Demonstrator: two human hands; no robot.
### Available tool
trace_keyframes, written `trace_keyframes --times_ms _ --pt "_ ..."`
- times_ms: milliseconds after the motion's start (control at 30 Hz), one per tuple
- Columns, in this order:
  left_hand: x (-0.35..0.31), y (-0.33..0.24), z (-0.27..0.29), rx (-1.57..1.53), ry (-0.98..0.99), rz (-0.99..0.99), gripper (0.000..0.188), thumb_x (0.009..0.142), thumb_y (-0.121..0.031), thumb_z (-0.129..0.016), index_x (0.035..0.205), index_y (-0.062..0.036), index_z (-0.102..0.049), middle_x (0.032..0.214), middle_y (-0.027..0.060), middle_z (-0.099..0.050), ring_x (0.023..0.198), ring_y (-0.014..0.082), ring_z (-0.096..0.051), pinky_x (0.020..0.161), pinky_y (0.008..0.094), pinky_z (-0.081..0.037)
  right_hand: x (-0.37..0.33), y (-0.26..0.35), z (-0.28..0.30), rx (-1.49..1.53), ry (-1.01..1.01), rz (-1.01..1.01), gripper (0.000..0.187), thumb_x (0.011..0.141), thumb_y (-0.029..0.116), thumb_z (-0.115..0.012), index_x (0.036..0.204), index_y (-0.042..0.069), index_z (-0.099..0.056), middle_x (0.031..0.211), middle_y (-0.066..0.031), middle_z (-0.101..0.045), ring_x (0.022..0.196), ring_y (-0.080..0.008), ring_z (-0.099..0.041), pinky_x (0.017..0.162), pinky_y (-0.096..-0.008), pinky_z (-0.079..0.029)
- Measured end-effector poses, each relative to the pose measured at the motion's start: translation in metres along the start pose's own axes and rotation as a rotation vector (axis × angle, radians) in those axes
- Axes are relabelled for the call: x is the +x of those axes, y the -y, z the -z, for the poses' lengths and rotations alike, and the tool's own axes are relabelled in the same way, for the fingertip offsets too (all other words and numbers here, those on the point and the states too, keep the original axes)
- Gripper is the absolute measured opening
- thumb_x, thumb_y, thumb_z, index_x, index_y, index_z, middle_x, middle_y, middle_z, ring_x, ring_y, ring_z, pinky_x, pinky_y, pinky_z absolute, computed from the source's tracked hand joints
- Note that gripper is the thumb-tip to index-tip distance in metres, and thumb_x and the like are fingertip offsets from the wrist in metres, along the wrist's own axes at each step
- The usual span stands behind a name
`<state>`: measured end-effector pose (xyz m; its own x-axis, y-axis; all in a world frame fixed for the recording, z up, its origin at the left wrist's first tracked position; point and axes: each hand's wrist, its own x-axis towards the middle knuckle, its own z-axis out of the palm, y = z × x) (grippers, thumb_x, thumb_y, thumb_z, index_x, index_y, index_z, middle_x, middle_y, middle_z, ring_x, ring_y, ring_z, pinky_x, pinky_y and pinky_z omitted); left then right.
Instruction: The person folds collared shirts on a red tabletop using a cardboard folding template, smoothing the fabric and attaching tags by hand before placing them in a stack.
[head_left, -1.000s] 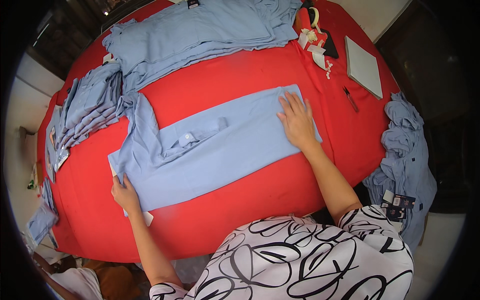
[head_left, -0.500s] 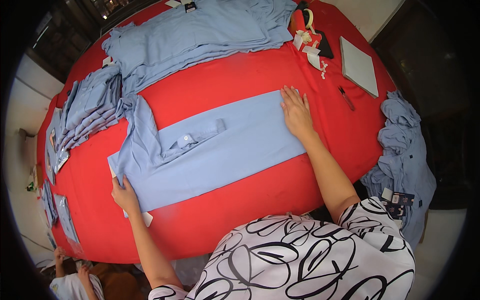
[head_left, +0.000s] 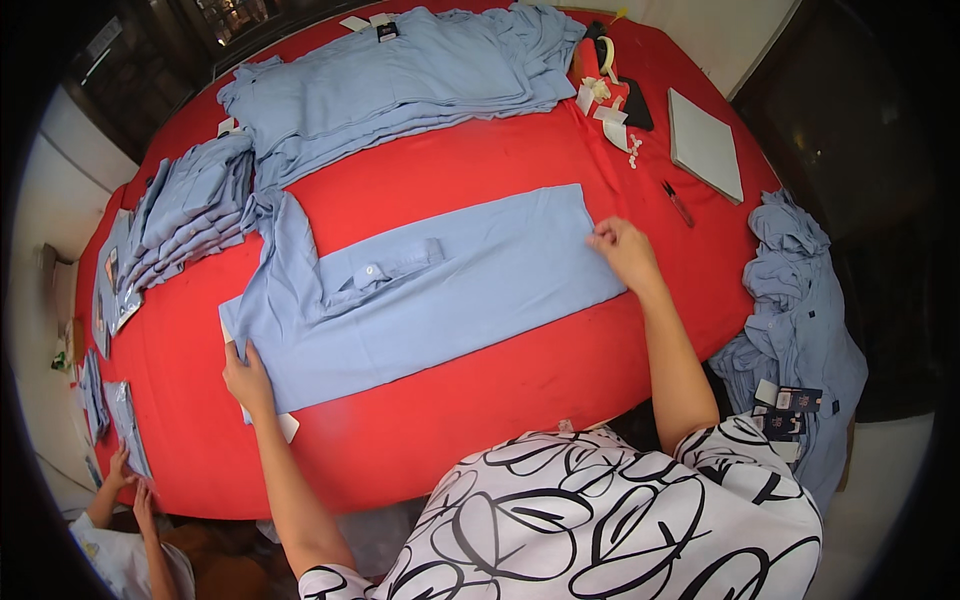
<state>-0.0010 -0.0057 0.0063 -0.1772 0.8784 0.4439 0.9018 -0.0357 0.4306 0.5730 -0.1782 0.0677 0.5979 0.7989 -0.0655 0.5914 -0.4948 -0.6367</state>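
A light-blue shirt point(head_left: 480, 260) lies in a long folded panel in front of me, one sleeve with a buttoned cuff point(head_left: 400, 264) laid across its left half. White card peeks out under its left end. My left hand point(head_left: 247, 380) grips that end, thumb on the cloth and fingers at the edge. At the opposite end, my right hand point(head_left: 627, 255) has its fingers curled in a pinch on the shirt's right edge; the fingertips partly hide the cloth there.
A spread pile of blue shirts point(head_left: 400, 80) lies at the far side of the red-covered table point(head_left: 420, 440), a folded stack point(head_left: 195, 205) at left. Small snips point(head_left: 678, 204), a grey-white board point(head_left: 705, 145) and tape point(head_left: 607, 55) sit right. Crumpled shirts point(head_left: 800, 300) hang beyond. Another person's hands point(head_left: 130, 480) show lower left.
My right hand has gone from lying flat on the shirt's far right corner to pinching lower on its right edge. The cloth there has wrinkled. My left hand stays at the left end.
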Motion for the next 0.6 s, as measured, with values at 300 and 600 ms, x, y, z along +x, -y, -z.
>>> trace_keyframes --times_ms 300,600 --pt "0.004 0.004 -0.001 0.016 0.019 0.007 0.033 0.093 -0.029 -0.060 0.110 -0.0010 -0.061 0.087 0.0251 -0.067 0.082 0.0445 -0.064 0.070 0.0495 -0.050 -0.032 -0.021 -0.032 -0.188 -0.442 0.314 0.018 0.083 0.003 -0.067 0.101 0.004 -0.062 0.091 -0.0106 -0.060 0.084 -0.0281 -0.060 0.076 -0.0385 -0.048" --pt "0.002 0.009 -0.001 0.023 0.001 0.019 0.035 0.091 -0.030 -0.062 0.110 -0.0016 -0.062 0.089 0.0260 -0.067 0.082 0.0454 -0.065 0.071 0.0501 -0.051 -0.054 0.010 -0.006 0.225 -0.427 0.339 0.009 0.087 0.003 -0.063 0.095 0.003 -0.067 0.090 -0.0080 -0.062 0.082 -0.0225 -0.061 0.071 -0.0311 -0.047"
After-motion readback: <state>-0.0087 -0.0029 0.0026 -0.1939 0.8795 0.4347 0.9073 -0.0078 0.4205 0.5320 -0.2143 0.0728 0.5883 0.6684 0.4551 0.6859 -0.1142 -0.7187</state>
